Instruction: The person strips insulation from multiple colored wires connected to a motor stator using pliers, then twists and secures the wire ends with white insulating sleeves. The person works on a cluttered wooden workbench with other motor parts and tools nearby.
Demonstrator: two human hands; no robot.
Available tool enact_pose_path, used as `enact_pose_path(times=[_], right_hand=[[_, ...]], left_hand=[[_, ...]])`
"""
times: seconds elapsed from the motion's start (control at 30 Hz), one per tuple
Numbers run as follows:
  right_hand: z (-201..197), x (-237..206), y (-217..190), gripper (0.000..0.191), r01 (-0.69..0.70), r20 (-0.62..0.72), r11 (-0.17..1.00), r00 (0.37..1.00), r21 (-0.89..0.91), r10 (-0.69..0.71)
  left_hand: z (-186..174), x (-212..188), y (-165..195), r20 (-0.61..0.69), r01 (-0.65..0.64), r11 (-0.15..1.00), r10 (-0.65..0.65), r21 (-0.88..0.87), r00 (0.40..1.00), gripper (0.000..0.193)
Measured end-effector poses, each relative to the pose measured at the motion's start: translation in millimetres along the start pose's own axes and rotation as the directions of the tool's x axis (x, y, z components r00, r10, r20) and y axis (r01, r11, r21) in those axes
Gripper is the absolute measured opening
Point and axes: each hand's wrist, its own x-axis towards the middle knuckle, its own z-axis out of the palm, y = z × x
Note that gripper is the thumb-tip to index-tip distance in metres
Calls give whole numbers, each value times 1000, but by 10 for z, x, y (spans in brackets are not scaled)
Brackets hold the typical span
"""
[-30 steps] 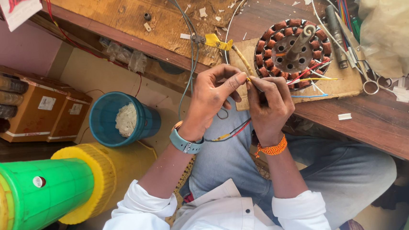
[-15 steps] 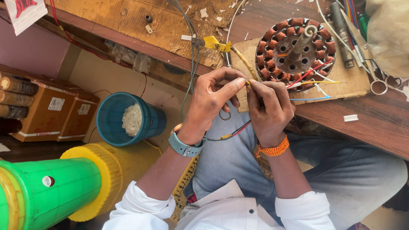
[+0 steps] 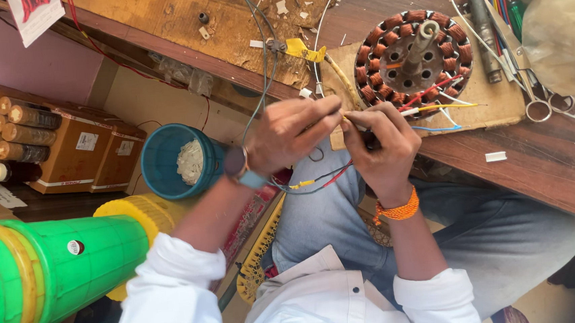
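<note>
Hands: two; left hand and right hand meet fingertip to fingertip, both pinched shut on one thin yellow wire at the desk's front edge
Motor coil: one copper-wound ring on a cardboard sheet, just behind the hands
Scissors: one pair, right of the cardboard
Blue tub: one, below the desk's left edge
Room: little on the desk; open space over the lap
</note>
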Motion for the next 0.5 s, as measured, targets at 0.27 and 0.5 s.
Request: enact_pose_path(times=[0.27, 0.5], right_hand=[[51, 25, -67, 16, 4, -87, 999, 996, -46, -8], [54, -30, 11, 16, 41, -74, 997, 996, -68, -46]], left_hand=[[45, 121, 108, 25, 454, 748, -506, -484, 862, 64], [286, 24, 349, 84, 412, 381, -641, -828, 763, 70]])
